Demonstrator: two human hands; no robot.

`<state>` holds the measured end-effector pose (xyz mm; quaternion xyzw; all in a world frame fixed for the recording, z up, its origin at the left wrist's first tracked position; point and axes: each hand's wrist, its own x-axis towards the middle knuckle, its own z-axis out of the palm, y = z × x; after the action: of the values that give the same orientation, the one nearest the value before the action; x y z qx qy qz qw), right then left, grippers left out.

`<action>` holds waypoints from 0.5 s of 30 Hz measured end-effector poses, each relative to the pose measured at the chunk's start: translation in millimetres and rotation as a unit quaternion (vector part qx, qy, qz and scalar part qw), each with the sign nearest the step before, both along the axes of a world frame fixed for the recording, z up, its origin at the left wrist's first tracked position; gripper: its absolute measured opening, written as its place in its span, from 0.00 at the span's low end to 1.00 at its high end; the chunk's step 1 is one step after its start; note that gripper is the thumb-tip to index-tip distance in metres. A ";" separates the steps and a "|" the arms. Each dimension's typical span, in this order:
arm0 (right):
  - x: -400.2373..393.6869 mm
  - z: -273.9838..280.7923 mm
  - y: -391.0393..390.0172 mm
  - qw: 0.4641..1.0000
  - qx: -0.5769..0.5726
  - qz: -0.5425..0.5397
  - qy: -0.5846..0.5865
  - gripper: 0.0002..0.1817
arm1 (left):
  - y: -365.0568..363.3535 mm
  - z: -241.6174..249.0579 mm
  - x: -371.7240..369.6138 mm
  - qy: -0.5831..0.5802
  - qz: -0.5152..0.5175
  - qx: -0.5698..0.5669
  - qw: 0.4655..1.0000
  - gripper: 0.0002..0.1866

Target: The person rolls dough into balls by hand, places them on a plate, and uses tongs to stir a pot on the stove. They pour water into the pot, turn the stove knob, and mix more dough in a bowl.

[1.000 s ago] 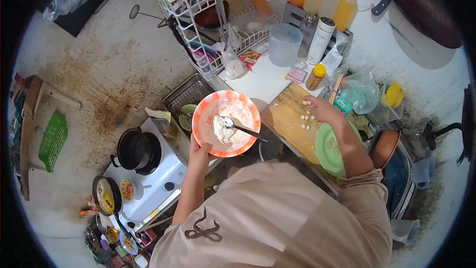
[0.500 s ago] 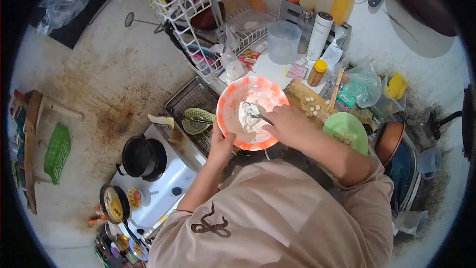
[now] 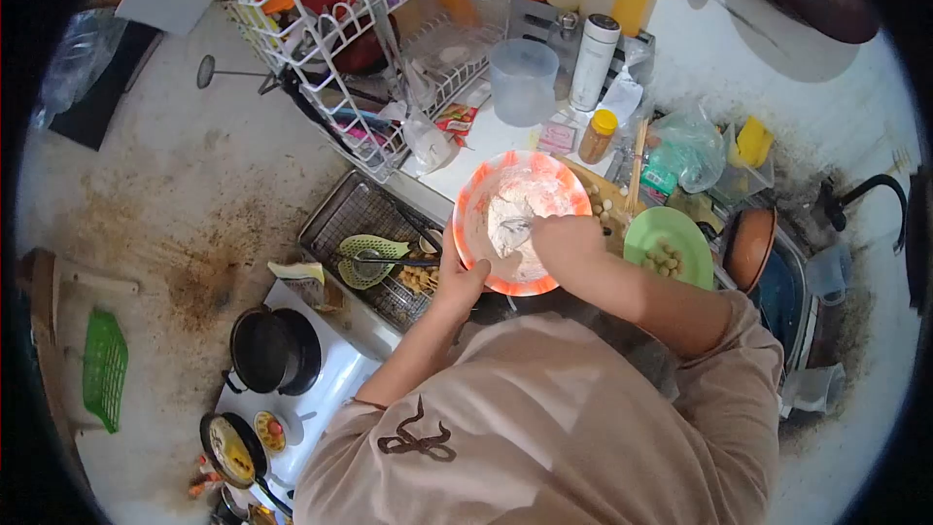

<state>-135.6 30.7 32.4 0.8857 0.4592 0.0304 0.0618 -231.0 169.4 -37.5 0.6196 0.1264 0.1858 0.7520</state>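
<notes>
A white bowl with an orange-patterned rim (image 3: 575, 187) is tilted slightly above the counter, with white floury powder (image 3: 530, 196) inside. My left hand (image 3: 461, 277) grips its left edge, thumb over the rim. My right hand (image 3: 567, 245) reaches in from the right, fingers closed round the handle of a metal spoon (image 3: 513, 226); its head is down in the powder and partly hidden. Just right of the bowl, a green plate (image 3: 690, 233) bears several small round pale pieces (image 3: 664, 260). Similar balls (image 3: 604, 206) lie on a wooden board (image 3: 591, 178) behind.
Left of the bowl, a wire-rack tray (image 3: 326, 233) holds a green strainer (image 3: 362, 262) and fried pieces (image 3: 419, 278). A black pot (image 3: 264, 348) sits on the stove. Behind stand a dish rack (image 3: 374, 15), a clear tub (image 3: 523, 86) and a white flask (image 3: 593, 63).
The bowl and both hands have shifted right over the counter, revealing fried pieces in the tray. My right hand has moved further over the bowl, and the spoon sits deeper in the powder.
</notes>
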 end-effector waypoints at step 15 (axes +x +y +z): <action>38.3 27.9 55.8 0.996 -0.020 -0.061 -0.067 0.07 | 41.0 17.5 14.6 0.050 -0.050 -0.055 0.996 0.43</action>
<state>-97.3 86.5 60.4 0.9066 0.3997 0.0762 0.1119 -216.4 210.4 -20.0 0.5917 0.1428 0.1092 0.7859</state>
